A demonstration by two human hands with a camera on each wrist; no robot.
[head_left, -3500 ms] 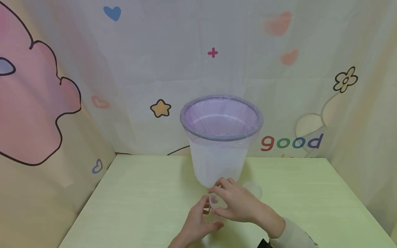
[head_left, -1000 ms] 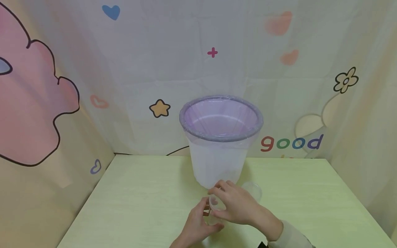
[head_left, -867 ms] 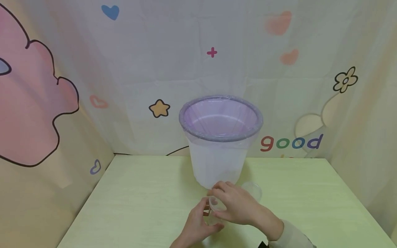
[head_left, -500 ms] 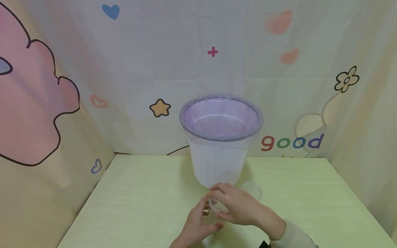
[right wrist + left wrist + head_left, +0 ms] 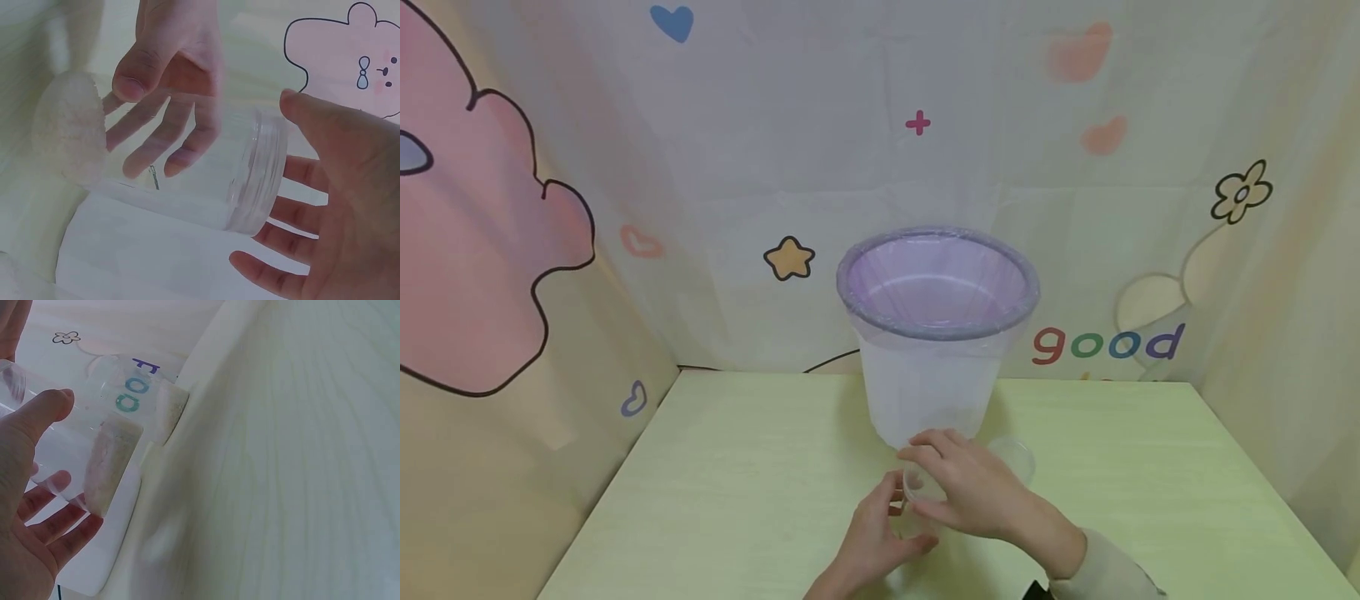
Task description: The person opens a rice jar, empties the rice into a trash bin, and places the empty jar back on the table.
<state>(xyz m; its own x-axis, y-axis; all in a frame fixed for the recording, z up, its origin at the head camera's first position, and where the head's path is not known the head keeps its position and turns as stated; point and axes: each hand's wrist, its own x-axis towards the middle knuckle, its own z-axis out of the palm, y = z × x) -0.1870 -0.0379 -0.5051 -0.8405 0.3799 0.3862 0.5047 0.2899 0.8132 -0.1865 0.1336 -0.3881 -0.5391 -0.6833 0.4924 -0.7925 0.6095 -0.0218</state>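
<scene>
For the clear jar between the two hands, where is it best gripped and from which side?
Best grip is probably round the smooth body of the clear jar, from the side, as the left hand does now; its fingers curl round the wall. The right hand sits at the ribbed mouth rim. The jar stands on the table with white grains at its bottom.

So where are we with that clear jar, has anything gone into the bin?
Done: a clear lid lies on the table beside the bin. In hand: left hand and right hand hold the clear jar, white granules inside. Left: nothing visible in the purple liner.
</scene>
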